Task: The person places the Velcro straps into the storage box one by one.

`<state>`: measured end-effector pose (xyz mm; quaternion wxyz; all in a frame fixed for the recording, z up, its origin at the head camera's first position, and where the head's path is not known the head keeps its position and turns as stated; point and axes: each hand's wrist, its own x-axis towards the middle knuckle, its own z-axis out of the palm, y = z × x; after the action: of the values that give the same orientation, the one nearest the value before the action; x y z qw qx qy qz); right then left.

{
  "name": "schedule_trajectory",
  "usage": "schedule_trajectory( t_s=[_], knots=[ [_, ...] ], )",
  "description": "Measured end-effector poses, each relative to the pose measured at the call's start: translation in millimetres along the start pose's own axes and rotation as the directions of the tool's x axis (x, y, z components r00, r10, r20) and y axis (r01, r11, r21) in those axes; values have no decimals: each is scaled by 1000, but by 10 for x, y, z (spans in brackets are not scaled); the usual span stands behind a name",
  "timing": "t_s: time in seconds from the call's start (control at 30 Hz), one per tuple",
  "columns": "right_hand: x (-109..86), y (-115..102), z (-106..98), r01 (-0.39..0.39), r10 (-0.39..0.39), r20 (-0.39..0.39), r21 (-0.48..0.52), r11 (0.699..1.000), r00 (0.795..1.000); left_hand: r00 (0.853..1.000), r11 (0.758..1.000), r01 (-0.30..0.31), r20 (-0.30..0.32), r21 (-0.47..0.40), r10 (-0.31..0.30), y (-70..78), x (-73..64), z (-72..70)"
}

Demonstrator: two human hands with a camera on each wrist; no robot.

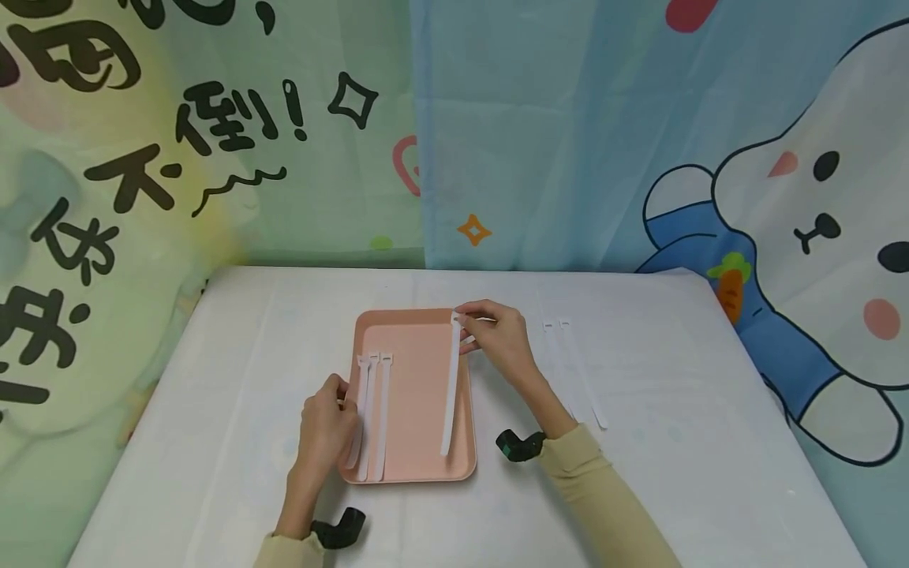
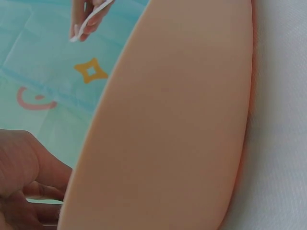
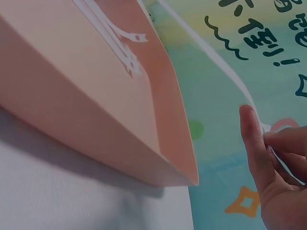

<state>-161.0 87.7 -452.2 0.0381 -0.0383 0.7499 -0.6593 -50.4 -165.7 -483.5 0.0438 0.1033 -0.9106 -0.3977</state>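
A pink rectangular tray (image 1: 415,394) lies on the white table, with several white cable ties (image 1: 384,418) side by side along its left part, slotted heads toward the far side. At the tray's left rim is my left hand (image 1: 328,422), fingers curled over the edge close to the leftmost tie; in the left wrist view its fingertips (image 2: 45,199) go behind the tray wall. Over the tray's far right corner, my right hand (image 1: 497,335) pinches another white cable tie (image 1: 451,386) near its head between thumb and fingers. That tie hangs lengthwise above the tray's right side.
To the right of the tray, two more white cable ties (image 1: 584,379) lie on the white table (image 1: 682,473). A printed cloth (image 1: 525,158) with lettering and a cartoon rabbit stands behind the table's far edge. Each wrist carries a black camera (image 1: 521,446).
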Motion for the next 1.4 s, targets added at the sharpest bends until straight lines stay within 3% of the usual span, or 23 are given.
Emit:
schedule_trajectory(
  t_s=[0.43,1.17,1.4],
  knots=[
    [0,15,286,-25,20,77,64,998,997,1000,1000,16,9,-4,-16,-42,10,9],
    [62,149,666,-51,54,126,-24,998,991,1000,1000,7,2,6,-7,-34,41,1],
    [104,259,730,-48,52,189,-23,999,981,999,1000,27,20,11,-27,-34,29,4]
  ],
)
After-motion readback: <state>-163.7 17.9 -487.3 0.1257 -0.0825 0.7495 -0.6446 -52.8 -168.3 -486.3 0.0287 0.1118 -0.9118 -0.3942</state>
